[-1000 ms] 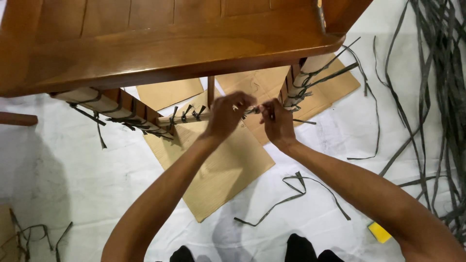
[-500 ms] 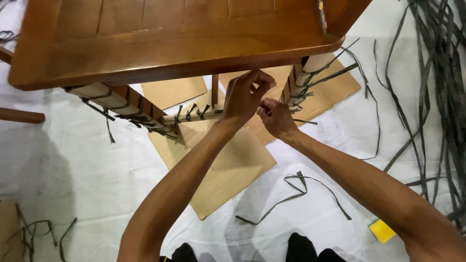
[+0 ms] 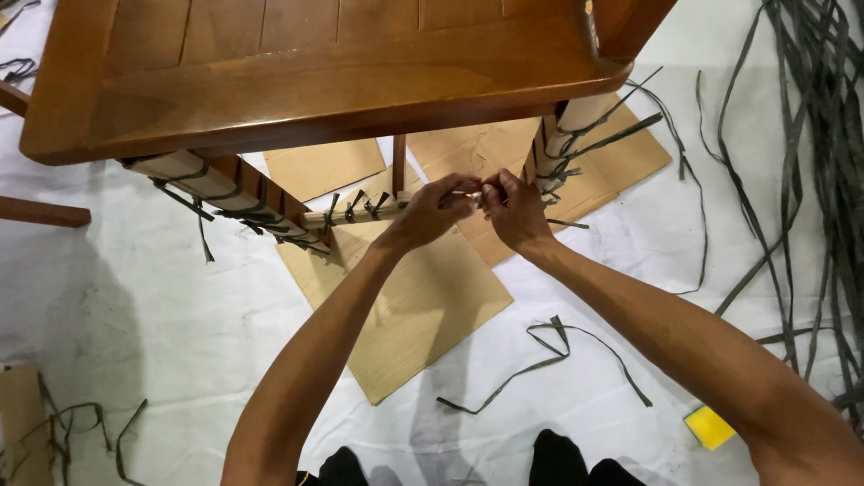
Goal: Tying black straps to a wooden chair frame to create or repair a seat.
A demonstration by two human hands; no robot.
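1. A paper-wrapped rail [image 3: 360, 214] runs under the wooden chair seat [image 3: 306, 81], tied with dark straps [image 3: 355, 205].
2. The left hand [image 3: 430, 213] pinches a strap end at the rail's right end, fingers pressed together.
3. The right hand [image 3: 513, 209] touches it, fingers pinching the same strap.
4. Cardboard sheets [image 3: 423, 315] lie on the floor below the rail.
5. Loose strips [image 3: 810, 135] trail right of the seat.
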